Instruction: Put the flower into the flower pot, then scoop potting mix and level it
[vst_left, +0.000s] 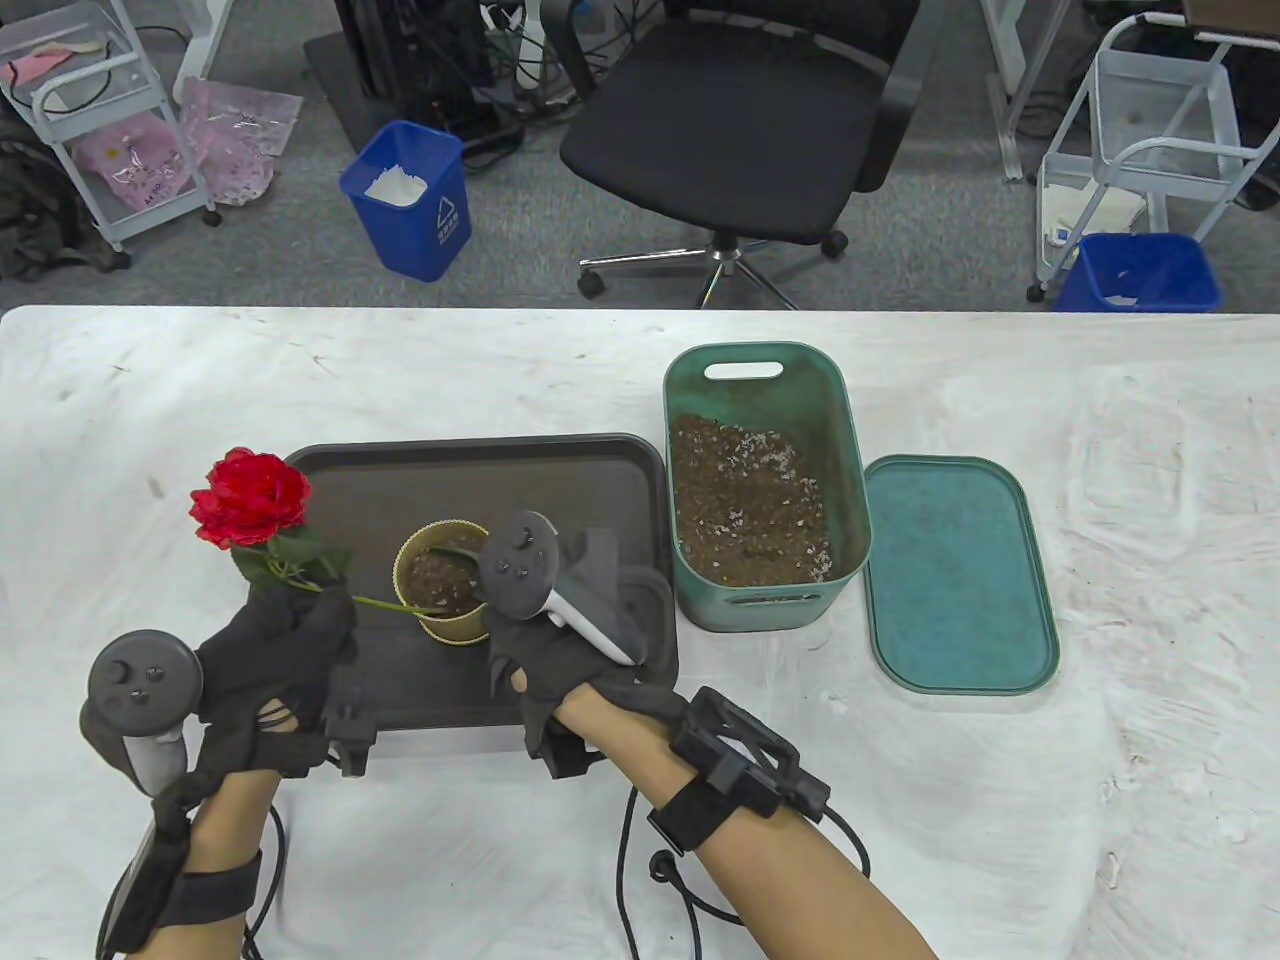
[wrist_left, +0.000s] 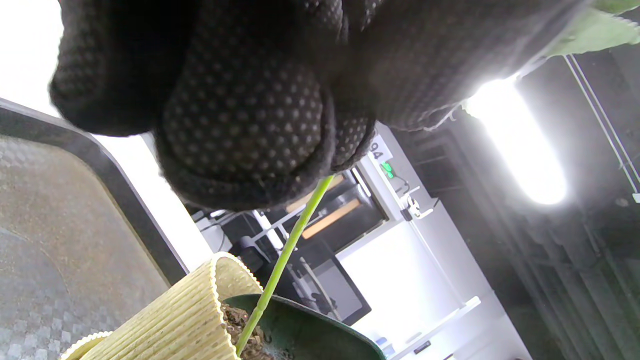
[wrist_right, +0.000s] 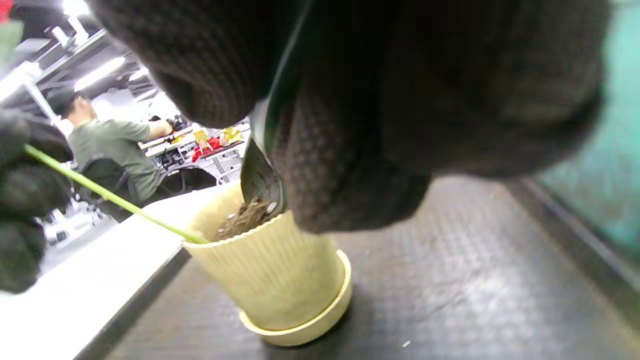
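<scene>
A red rose (vst_left: 250, 497) leans out to the left, its green stem (vst_left: 385, 605) running down into the yellow ribbed flower pot (vst_left: 440, 585) on the dark tray (vst_left: 470, 470). My left hand (vst_left: 280, 640) grips the stem (wrist_left: 287, 250) just left of the pot (wrist_left: 175, 310). My right hand (vst_left: 570, 620) holds a dark green scoop (wrist_right: 260, 175) tipped into the pot (wrist_right: 280, 270), with brown mix on its blade. The pot holds brown potting mix (vst_left: 438, 575). Most of the scoop's handle is hidden by my glove.
A green bin (vst_left: 765, 480) of potting mix stands right of the tray, its lid (vst_left: 955, 575) lying flat further right. White cloth covers the table (vst_left: 1150, 500). An office chair (vst_left: 740, 120), blue bins and white carts stand beyond the far edge.
</scene>
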